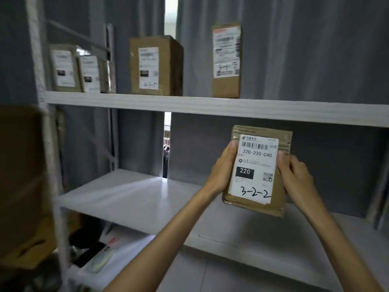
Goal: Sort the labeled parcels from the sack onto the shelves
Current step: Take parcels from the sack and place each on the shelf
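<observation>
Brown cardboard makes up the flat parcel (257, 170) held upright in the head view, its white shipping label (253, 168) facing the camera (printed "220-220-C40" and "220", with "3-2-2" handwritten at the bottom). The left hand (224, 168) grips the parcel's left edge, thumb laid on the front beside the label and fingers behind. The right hand (294, 171) pinches the right edge, thumb on the front. The parcel is in the air above the white middle shelf board (130, 199), in front of the grey curtain (315, 49), and just below the white upper shelf board (210, 106).

On that upper board stand four brown labelled boxes: two small ones (65, 68) (90, 73) side by side at far left, a larger box (155, 65) near the middle, and a tall narrow one (226, 60) to the right. Their handwriting is too blurred to read surely. A blurred brown shape (23, 175), possibly another carton, fills the near left edge.
</observation>
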